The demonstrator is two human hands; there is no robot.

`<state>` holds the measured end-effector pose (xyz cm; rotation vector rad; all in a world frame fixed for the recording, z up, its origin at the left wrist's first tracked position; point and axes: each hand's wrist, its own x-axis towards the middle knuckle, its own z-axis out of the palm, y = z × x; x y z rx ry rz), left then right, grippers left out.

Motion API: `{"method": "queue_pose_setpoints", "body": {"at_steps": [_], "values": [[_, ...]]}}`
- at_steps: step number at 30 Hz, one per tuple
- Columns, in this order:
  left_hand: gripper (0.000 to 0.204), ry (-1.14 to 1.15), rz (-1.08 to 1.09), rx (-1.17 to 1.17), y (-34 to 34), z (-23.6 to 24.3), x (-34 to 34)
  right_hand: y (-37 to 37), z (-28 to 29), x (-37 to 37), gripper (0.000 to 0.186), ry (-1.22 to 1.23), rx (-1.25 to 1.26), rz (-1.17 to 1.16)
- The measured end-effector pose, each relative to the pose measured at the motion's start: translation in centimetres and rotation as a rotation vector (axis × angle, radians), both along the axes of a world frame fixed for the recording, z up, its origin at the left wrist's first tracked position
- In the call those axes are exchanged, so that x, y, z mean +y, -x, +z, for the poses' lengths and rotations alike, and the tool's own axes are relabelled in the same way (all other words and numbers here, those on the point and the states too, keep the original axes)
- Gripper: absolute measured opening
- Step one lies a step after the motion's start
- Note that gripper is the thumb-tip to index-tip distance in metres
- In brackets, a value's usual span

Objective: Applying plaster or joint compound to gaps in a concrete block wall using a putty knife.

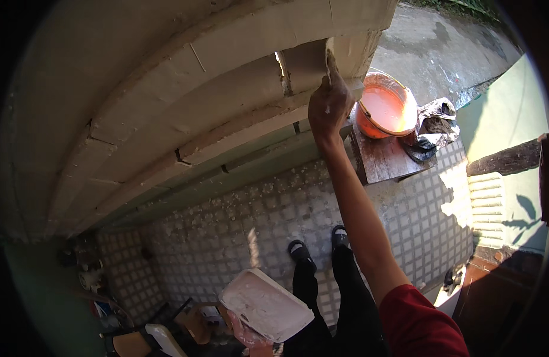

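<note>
My right hand (331, 107) reaches up to the pale wall panel (239, 89) with its fingers closed. A narrow, paste-smeared tip points up from it into the corner of a recess; whether this is a finger or a thin tool, I cannot tell. White smears mark the back of the hand. Low down on the left, my left hand (246, 330) grips a white rectangular tub (268, 303) from its side and underneath. Whitish paste coats the inside of the tub.
An orange bucket (386, 110) of pale liquid stands on a small wooden table (381, 157), beside a crumpled dark-and-white bag (432, 128). White specks dot the tiled floor (227, 217). Several objects, including a cardboard box (194, 324), crowd the lower left.
</note>
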<state>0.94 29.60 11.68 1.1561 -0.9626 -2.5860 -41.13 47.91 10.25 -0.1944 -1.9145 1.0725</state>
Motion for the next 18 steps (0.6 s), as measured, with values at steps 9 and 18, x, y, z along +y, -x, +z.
{"method": "queue_pose_setpoints", "body": {"at_steps": [9,18], "values": [[0.062,0.070,0.004,0.078,-0.2,4.4,0.9,-8.2,-1.1,-1.9,0.050,0.154,-0.046,0.590],[0.055,-0.071,-0.012,0.163,2.0,9.6,1.7,-22.6,12.0,8.0,0.047,1.598,-0.483,1.130]]}}
